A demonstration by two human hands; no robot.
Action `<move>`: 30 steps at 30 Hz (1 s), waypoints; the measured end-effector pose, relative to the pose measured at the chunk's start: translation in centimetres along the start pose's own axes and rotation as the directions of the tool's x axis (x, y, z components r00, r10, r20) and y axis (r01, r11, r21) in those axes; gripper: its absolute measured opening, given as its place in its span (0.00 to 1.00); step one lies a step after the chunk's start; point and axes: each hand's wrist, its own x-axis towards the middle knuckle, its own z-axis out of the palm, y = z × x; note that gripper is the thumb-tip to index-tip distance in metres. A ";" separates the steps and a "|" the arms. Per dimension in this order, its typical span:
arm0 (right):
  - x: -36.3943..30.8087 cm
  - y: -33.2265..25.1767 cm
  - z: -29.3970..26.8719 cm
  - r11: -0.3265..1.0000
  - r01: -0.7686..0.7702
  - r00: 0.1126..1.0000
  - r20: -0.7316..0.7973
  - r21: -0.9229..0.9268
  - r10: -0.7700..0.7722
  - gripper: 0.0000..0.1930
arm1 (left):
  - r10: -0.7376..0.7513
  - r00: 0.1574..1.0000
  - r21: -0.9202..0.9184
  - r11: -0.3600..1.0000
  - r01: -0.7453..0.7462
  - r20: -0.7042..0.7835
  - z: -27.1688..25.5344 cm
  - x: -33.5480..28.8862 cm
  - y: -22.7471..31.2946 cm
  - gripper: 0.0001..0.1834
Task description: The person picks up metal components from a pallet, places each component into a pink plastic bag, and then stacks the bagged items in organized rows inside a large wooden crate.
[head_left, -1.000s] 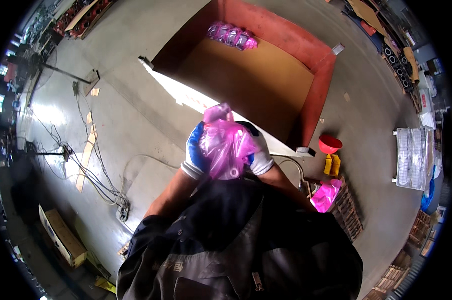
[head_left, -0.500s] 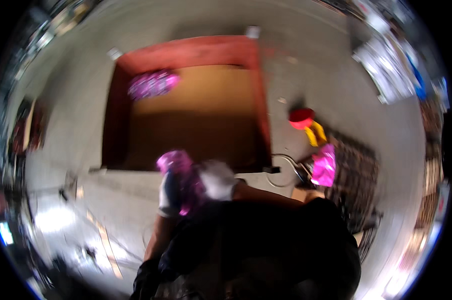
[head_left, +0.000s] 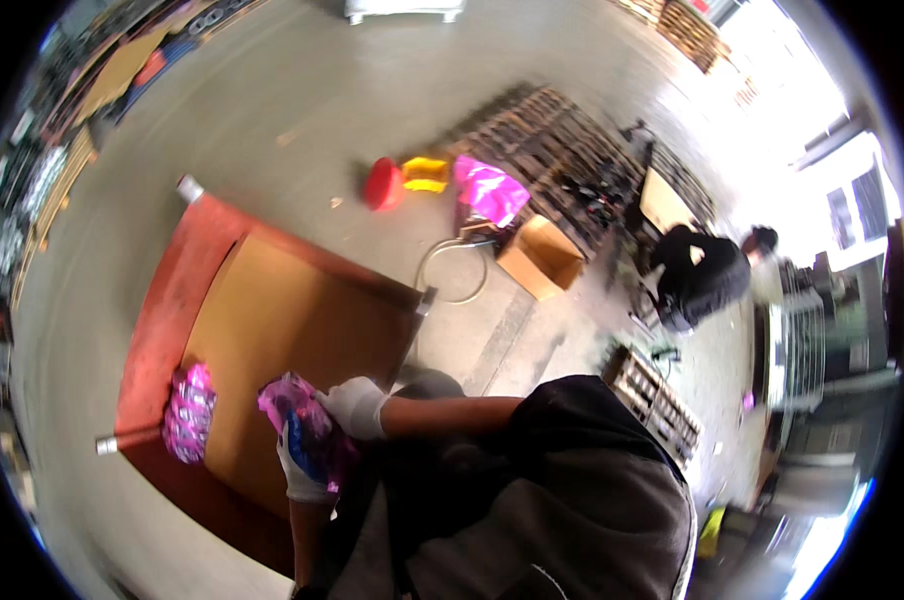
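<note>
My left hand (head_left: 302, 460), in a white glove with blue on it, is closed around a shiny pink plastic bag (head_left: 297, 398). At the bag's upper right edge, my right hand (head_left: 355, 407) in a white glove grips the same bag, its fingertips partly hidden. The bag is held over the near side of a large red open bin (head_left: 162, 300), whose floor is lined with brown cardboard (head_left: 272, 315). Inside that bin, against its left wall, lies another pink patterned bag (head_left: 189, 413).
Beyond the bin are a red bowl-like object (head_left: 384, 185), a yellow holder (head_left: 426, 174), a pink sheet or bag (head_left: 489, 190), a coiled hose (head_left: 482, 290) and an open cardboard box (head_left: 542, 258). Wooden pallets (head_left: 542, 130) lie behind. A person (head_left: 702, 275) crouches at the right.
My view has swung to the right, so the bin now appears tilted at lower left and the crouching person shows. Both hands still hold the pink bag.
</note>
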 end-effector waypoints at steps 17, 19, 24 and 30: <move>-3.0 0.5 1.8 0.932 -0.245 0.918 -0.246 0.265 0.311 0.16 | 0.226 0.871 0.313 0.869 -0.383 0.437 2.3 3.0 5.2 0.15; -2.4 1.0 1.4 0.938 -0.214 0.933 -0.226 0.273 0.279 0.14 | 0.309 0.847 0.405 0.773 -0.489 0.433 2.3 3.4 5.3 0.18; -1.3 1.9 1.0 0.936 -0.187 0.965 -0.123 0.298 0.231 0.15 | 0.304 0.713 0.610 0.371 -0.700 0.632 1.1 4.2 5.4 0.27; -2.2 3.5 1.4 0.935 -0.130 0.972 -0.145 0.330 0.186 0.16 | 0.276 0.735 0.676 0.290 -0.678 0.619 0.5 4.7 2.9 0.28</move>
